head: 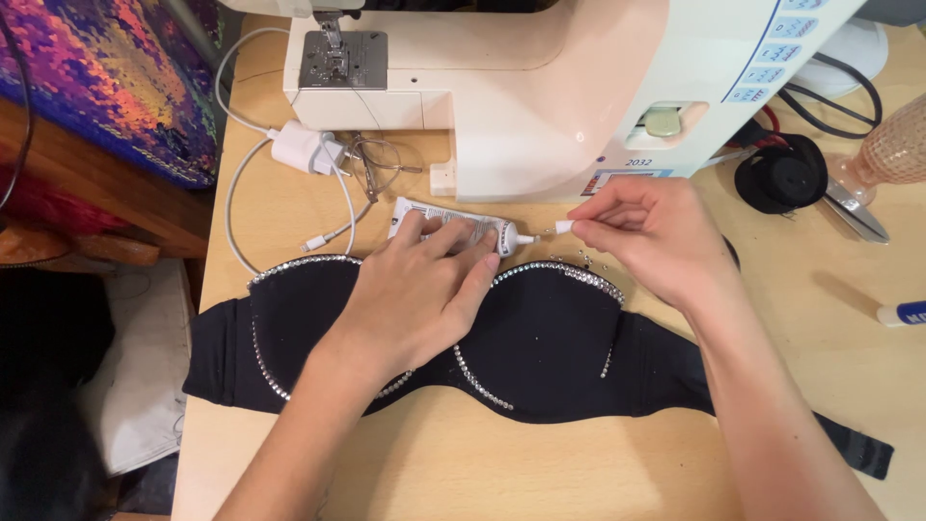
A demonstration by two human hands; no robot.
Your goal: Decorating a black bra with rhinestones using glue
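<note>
We note the wooden table carries a white sewing machine along its far edge, with a black padded garment spread flat across the middle, its cup edges lined with small clear stones. Our left hand lies over the centre of the garment, fingers closed on a white glue tube that rests between the garment's top edge and the machine base, nozzle pointing right. Our right hand is pinched narrow on a small white cap, held just beside the nozzle tip, apart from it. Loose stones sit near the right cup's upper edge. Judgement: steady the tube against the table, keep the squeeze light, keep the nozzle clear of the fabric. A white charger with cable and a pair of glasses lie toward the far left corner.
</note>
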